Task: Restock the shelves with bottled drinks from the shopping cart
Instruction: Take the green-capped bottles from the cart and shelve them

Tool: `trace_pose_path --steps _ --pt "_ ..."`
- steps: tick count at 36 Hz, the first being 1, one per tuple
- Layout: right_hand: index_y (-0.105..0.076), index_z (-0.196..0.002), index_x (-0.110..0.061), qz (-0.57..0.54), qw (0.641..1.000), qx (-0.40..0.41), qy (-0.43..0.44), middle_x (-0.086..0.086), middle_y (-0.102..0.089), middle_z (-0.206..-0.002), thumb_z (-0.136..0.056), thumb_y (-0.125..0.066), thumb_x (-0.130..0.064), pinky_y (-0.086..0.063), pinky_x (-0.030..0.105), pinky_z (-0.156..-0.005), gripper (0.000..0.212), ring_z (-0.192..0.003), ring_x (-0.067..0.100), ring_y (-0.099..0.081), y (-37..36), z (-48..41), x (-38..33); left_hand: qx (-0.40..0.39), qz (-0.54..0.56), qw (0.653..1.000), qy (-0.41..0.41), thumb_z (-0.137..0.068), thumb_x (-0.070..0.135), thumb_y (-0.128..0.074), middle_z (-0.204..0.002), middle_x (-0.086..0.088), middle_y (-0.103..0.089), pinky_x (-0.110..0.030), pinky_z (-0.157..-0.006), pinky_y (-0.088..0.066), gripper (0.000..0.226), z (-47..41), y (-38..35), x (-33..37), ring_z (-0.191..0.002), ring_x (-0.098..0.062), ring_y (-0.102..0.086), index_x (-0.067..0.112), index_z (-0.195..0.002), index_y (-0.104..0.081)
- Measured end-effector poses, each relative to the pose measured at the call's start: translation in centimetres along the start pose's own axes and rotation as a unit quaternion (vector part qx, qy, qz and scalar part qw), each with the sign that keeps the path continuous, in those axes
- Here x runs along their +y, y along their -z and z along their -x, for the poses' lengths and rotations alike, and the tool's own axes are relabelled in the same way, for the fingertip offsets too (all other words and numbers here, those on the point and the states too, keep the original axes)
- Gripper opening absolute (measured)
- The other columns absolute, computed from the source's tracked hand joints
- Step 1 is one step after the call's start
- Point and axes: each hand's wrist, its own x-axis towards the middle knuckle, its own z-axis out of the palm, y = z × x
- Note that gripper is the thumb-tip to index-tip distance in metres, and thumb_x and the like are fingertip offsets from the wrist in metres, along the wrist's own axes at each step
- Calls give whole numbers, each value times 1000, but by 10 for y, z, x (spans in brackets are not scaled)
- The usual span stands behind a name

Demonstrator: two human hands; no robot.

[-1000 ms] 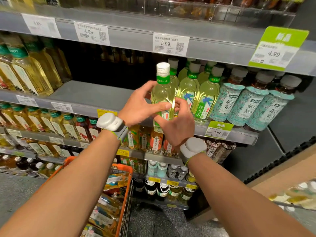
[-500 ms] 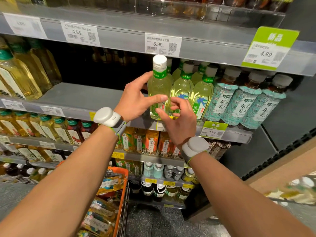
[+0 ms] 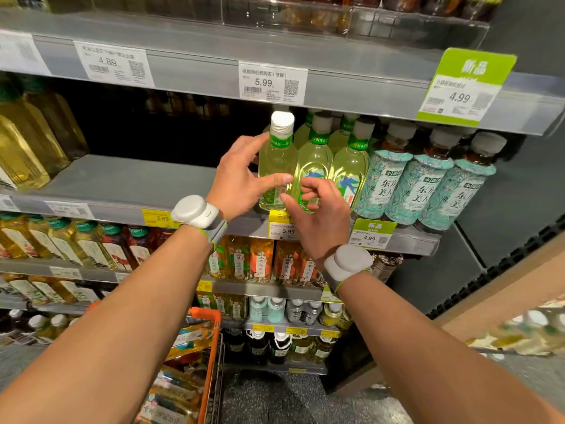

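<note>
A pale green tea bottle (image 3: 276, 160) with a white cap stands upright at the front of the grey middle shelf (image 3: 122, 185). It touches the left end of a row of matching bottles (image 3: 315, 160). My left hand (image 3: 241, 179) wraps it from the left, thumb across the label. My right hand (image 3: 318, 215) pinches its lower right side with curled fingertips, in front of the neighbouring bottle. The orange-rimmed shopping cart (image 3: 211, 347) sits below my left forearm, with several packed bottles inside.
Teal-labelled bottles (image 3: 428, 191) fill the shelf to the right, and yellow bottles (image 3: 27, 148) stand at its far left. The shelf above, with a price tag (image 3: 272, 82), overhangs close over the caps. Lower shelves hold more drinks. Blurred bottles (image 3: 519, 332) lie at lower right.
Both hands carried the green bottle back and down onto the shelf edge, against the row of matching bottles. My grip looks the same.
</note>
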Motion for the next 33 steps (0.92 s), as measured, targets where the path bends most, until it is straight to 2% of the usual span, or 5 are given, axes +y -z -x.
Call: trace_pose_path --steps 8,14,22,27,33 --pt "-66 -104 -13 4 1000 -10 -12 -3 -59 -92 -86 -76 -37 -54 42 -67 32 -77 9 -56 -4 -4 4 10 -24 999 45 -70 60 -80 -120 0 -54 -21 -96 -45 85 -1 -10 -12 -110 -6 -51 24 -142 -54" --pt "-67 -101 -15 13 1000 -18 -14 -8 -56 -87 -86 -76 -34 -53 37 -67 26 -73 10 -56 -9 -7 3 56 22 991 117 -72 44 -87 -98 17 -61 -10 -68 -47 64 -5 -17 -3 -79 5 -59 21 -122 -56" --pt "-68 -96 -15 26 999 -33 -19 -7 -59 -85 -85 -75 -33 -34 4 -66 23 -78 -13 -48 -17 -10 6 66 -17 989 132 -71 50 -86 -107 1 -61 -23 -80 -50 69 3 -25 -2 -94 -10 -59 20 -123 -52" --pt "-67 -91 -12 -11 1000 -8 11 -4 -61 -80 -84 -78 -22 -38 6 -66 16 -69 2 -46 -20 -5 12 87 -8 976 198 -76 50 -82 -96 2 -58 -12 -73 -45 72 10 -27 -3 -84 -9 -59 14 -127 -46" --pt "-68 -96 -18 -76 995 -60 -16 -7 -62 -86 -93 -68 -25 -56 39 -68 8 -73 9 -58 -10 -6 19 165 53 947 271 -93 66 -37 -99 2 -66 -54 -90 -54 49 34 -32 10 -92 -20 -65 25 -116 -53"
